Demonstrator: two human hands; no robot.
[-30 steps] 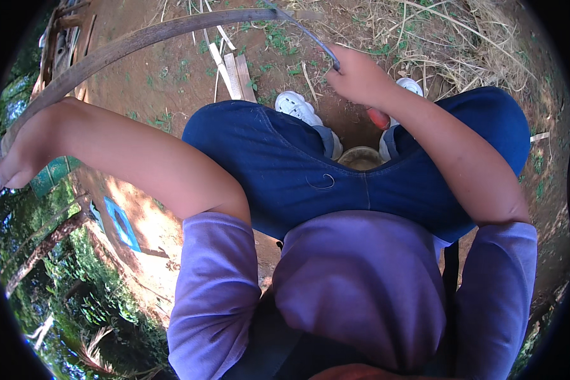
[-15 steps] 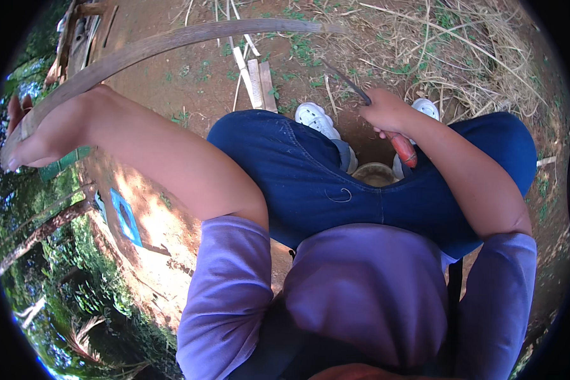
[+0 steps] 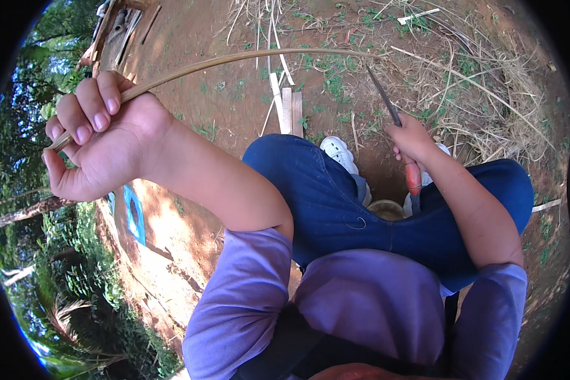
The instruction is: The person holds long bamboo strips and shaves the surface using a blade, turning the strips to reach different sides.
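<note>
My left hand [image 3: 104, 136], raised at the far left with its palm side showing, has its fingers closed around one end of a long, thin strip of wood or bamboo [image 3: 234, 58]. The strip arches to the right across the far ground, its narrow edge showing. Over my lap's far side, my right hand [image 3: 413, 138] grips a knife [image 3: 386, 98] by its red handle. Its dark blade points up and away, with the tip close to the strip's far end; whether they touch I cannot tell.
Pale flat strips [image 3: 287, 111] lie on the dirt beyond my knee. Dry shavings [image 3: 506, 120] are heaped at the far right. A round tan object [image 3: 386, 208] sits between my white shoes [image 3: 339, 152]. Left are a blue item [image 3: 135, 215] and a tree trunk [image 3: 35, 212].
My left hand has come inward from the far left and turned, so the strip now shows its narrow edge instead of its broad face. The knife remains in my right hand, pointing more steeply away.
</note>
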